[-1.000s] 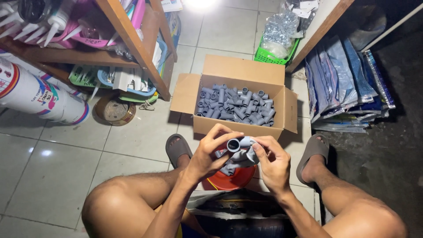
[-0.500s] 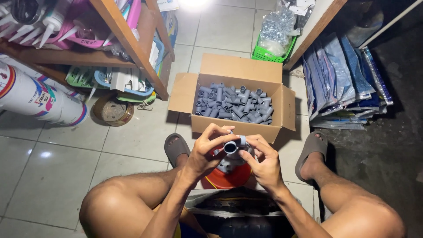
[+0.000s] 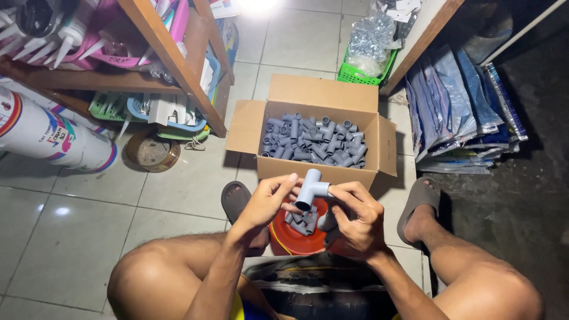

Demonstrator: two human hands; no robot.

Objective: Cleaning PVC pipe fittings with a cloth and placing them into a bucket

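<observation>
A grey tee fitting (image 3: pixel 310 188) is held by both hands, left (image 3: pixel 267 204) and right (image 3: pixel 355 216), above a red bowl (image 3: pixel 290 240). It appears light, rigid, smooth; best gripped at its arms.

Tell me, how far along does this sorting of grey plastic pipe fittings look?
Early, seemingly. A few grey fittings lie in the round red tub. The left hand and right hand hold a grey T-shaped fitting. The open cardboard box remains nearly full.
</observation>
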